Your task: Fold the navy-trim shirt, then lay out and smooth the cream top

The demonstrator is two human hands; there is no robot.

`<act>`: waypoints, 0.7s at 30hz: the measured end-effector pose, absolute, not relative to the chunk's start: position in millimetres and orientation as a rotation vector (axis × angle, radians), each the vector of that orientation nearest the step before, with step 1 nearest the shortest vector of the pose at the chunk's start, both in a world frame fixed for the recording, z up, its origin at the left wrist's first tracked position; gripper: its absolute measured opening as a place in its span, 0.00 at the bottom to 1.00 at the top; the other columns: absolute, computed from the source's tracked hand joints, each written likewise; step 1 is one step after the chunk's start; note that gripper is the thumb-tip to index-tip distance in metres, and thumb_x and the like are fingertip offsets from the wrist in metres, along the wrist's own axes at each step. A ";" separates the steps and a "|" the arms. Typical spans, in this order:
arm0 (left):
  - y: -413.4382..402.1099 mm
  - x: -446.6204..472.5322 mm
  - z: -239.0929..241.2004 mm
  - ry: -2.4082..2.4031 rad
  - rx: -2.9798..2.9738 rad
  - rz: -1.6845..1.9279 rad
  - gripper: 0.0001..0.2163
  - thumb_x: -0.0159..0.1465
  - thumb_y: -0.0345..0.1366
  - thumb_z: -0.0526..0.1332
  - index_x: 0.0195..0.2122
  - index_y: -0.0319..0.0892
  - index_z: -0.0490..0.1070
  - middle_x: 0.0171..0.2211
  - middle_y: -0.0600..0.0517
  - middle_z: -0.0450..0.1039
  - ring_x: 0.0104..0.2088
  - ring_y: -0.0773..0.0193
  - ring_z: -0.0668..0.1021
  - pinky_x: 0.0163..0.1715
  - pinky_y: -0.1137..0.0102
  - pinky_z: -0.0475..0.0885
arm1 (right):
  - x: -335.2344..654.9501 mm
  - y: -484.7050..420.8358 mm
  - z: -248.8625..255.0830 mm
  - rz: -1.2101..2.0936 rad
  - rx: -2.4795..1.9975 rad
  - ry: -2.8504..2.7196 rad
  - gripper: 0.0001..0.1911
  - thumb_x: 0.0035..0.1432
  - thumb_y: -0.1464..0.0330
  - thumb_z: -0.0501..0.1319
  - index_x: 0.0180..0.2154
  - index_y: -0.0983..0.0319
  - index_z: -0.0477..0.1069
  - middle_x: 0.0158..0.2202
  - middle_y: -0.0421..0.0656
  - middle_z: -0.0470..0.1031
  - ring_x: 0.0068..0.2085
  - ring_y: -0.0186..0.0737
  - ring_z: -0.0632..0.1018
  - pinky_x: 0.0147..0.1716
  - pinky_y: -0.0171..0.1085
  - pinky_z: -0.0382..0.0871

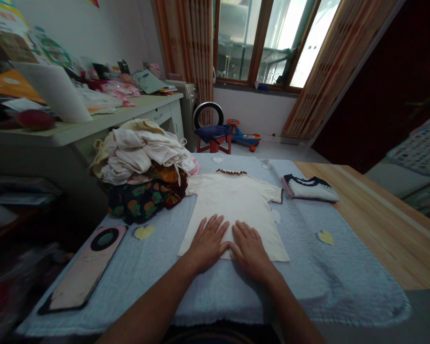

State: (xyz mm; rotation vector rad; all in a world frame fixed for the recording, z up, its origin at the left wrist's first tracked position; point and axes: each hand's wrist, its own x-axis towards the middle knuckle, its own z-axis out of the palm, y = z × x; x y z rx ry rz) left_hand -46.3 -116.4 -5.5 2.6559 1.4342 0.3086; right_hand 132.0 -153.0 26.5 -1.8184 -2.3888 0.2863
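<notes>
A cream short-sleeved shirt [232, 200] with dark trim at the collar and one sleeve lies spread flat on a light blue quilted cloth [308, 272]. Its collar points away from me and its hem is nearest me. My left hand [209, 243] rests flat on the lower left part of the shirt, fingers spread. Beside it, my right hand [249, 246] lies palm down on the lower middle, also with fingers apart. The thumbs meet or nearly meet near the hem. Neither hand grips anything.
A heap of crumpled clothes [143, 162] sits left of the shirt, and folded clothes [310, 188] lie to its right. A phone [88, 270] rests near the cloth's left edge. A cluttered desk [129, 112] stands left; a red stool [215, 143] is beyond the table.
</notes>
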 end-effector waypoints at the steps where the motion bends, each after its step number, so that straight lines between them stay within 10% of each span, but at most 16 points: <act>1: -116.5 -46.1 -4.7 1.431 2.649 0.295 0.26 0.69 0.47 0.53 0.66 0.47 0.56 0.69 0.46 0.53 0.69 0.50 0.52 0.66 0.49 0.46 | 131.7 -150.1 30.7 0.278 -1.827 -2.365 0.25 0.69 0.62 0.44 0.63 0.62 0.61 0.67 0.48 0.59 0.66 0.45 0.59 0.64 0.45 0.50; 10: -116.1 -45.7 -6.8 1.446 2.625 0.335 0.24 0.69 0.38 0.50 0.66 0.49 0.55 0.68 0.48 0.54 0.69 0.53 0.53 0.67 0.49 0.46 | 101.0 -138.3 34.9 0.042 -2.072 -2.155 0.14 0.64 0.71 0.51 0.49 0.60 0.69 0.50 0.50 0.71 0.49 0.48 0.69 0.48 0.44 0.61; 21: -115.8 -47.9 -6.6 1.429 2.622 0.335 0.24 0.69 0.37 0.50 0.66 0.48 0.55 0.69 0.48 0.53 0.69 0.52 0.52 0.66 0.49 0.46 | 108.2 -150.2 6.4 0.084 -1.993 -2.251 0.28 0.68 0.59 0.47 0.66 0.60 0.55 0.69 0.50 0.53 0.69 0.52 0.50 0.65 0.55 0.39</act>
